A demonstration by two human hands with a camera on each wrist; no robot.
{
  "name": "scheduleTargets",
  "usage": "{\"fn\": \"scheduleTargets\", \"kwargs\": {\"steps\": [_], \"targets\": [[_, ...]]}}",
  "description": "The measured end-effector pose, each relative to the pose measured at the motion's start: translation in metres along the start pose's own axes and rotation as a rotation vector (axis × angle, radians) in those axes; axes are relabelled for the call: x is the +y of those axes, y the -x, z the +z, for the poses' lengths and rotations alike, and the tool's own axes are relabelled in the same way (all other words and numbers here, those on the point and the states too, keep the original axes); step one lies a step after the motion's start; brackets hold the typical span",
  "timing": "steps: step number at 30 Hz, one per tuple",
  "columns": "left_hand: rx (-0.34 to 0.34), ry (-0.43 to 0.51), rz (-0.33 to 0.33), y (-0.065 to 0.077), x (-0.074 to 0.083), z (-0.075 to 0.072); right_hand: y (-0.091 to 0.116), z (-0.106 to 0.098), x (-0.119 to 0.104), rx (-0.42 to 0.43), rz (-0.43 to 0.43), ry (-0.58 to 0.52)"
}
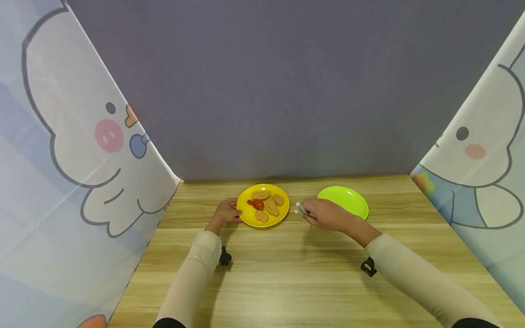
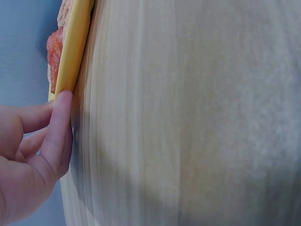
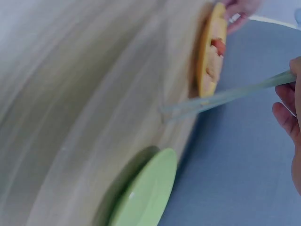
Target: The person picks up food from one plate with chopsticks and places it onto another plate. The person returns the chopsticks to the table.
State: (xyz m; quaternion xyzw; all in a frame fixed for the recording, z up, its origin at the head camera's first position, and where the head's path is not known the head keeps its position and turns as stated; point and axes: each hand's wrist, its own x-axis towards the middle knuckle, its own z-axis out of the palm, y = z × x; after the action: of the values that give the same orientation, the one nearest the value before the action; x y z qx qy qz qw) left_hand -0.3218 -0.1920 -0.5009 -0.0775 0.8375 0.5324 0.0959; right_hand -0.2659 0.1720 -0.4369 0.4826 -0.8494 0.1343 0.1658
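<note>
The yellow plate [image 1: 247,215] carries a red-brown drumstick [image 1: 256,204] and several tan breaded pieces [image 1: 272,207]. My left hand [image 1: 226,211] pinches its left rim, thumb and fingers on either side of the edge in the left wrist view. My right hand [image 1: 326,214] holds slim, pale grey-green tongs [image 3: 225,96], and their two tips stand slightly apart. In the head view the tips are just right of the yellow plate, with no food between them. A bright green plate [image 1: 346,200] lies partly behind the right hand and shows no food on its visible surface.
Both plates stand toward the back of the wood-grain table [image 1: 279,282]. A grey panel [image 1: 295,91] rises behind it, and cartoon-printed sheets [image 1: 90,136] flank both sides. A black wrist mount [image 1: 368,267] hangs under the right sleeve.
</note>
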Motion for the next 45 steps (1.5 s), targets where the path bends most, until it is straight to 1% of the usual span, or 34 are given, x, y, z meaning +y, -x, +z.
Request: {"fn": "scheduleTargets", "kwargs": {"steps": [2,6,11,15,21,24,26,29,36,40,42,45], "targets": [[-0.003,-0.002,0.000,0.000,-0.001,0.000,0.000,-0.005,0.002,0.026,0.037,-0.041],[-0.004,0.000,-0.008,0.000,-0.001,0.000,-0.001,-0.012,0.002,0.062,0.104,-0.159],[-0.003,-0.001,-0.003,0.000,0.000,0.000,-0.002,-0.015,-0.002,0.091,0.178,-0.299],[-0.005,-0.006,-0.005,0.000,0.000,0.000,-0.002,-0.016,-0.004,0.119,0.220,-0.405],[-0.010,-0.002,-0.007,0.002,0.002,0.000,0.000,-0.014,-0.002,0.121,0.265,-0.499],[-0.015,-0.006,-0.007,0.002,0.003,0.000,0.002,-0.013,-0.001,0.130,0.267,-0.506],[-0.017,-0.003,-0.009,0.003,0.003,0.000,0.003,-0.014,-0.001,0.128,0.255,-0.489],[-0.016,-0.002,-0.010,0.003,0.004,0.000,0.003,-0.017,0.000,0.091,0.238,-0.468],[-0.026,-0.001,-0.015,0.004,0.005,-0.001,-0.005,-0.029,0.003,-0.064,0.177,-0.417],[-0.022,0.000,-0.015,0.003,0.005,0.000,-0.011,-0.035,0.003,-0.142,0.134,-0.452],[-0.019,0.001,-0.016,0.003,0.004,0.000,-0.014,-0.037,0.002,-0.172,0.130,-0.467],[-0.020,0.001,-0.014,0.004,0.004,0.000,-0.016,-0.039,0.001,-0.197,0.145,-0.450]]}}
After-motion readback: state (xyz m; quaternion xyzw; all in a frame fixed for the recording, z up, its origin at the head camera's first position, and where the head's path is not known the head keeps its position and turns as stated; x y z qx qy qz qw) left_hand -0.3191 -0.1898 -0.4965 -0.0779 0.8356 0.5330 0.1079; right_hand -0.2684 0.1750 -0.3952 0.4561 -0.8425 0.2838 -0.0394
